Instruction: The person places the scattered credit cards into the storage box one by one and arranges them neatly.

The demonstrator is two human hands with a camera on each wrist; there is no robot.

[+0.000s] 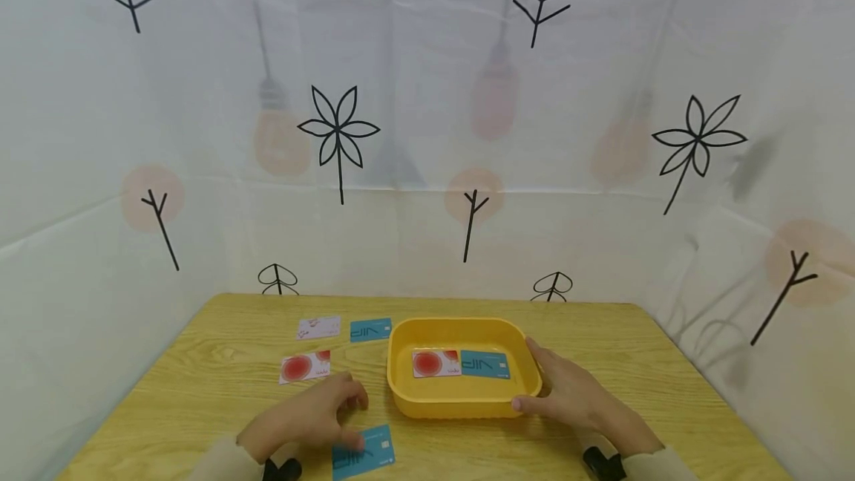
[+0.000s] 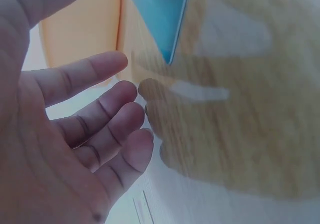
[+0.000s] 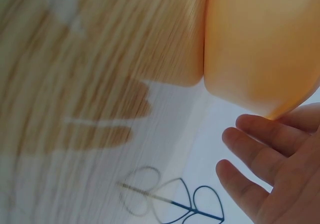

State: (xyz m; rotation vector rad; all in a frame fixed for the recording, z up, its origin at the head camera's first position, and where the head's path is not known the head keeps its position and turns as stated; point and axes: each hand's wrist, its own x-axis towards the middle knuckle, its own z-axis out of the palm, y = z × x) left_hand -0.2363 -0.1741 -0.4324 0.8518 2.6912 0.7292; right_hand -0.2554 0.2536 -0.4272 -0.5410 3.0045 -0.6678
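My left hand (image 1: 314,410) is over the table at the left, its thumb overlapping a blue VIP card (image 1: 377,451) near the front edge. In the left wrist view, the four fingers (image 2: 125,114) are spread and loosely bent, with nothing between them, and one corner of the blue card shows above them. A yellow plastic tub (image 1: 461,408) stands in the middle. Inside it lie a white card with a red circle (image 1: 436,364) and another blue VIP card (image 1: 485,364). My right hand (image 1: 577,396) holds the tub's right end, thumb at the front, index finger along the side.
Left of the tub lie a pale patterned card (image 1: 318,327), a blue VIP card (image 1: 370,329) and a white card with a red circle (image 1: 304,367). The wooden table (image 1: 220,362) ends at a printed white cloth (image 1: 401,243) hanging behind it.
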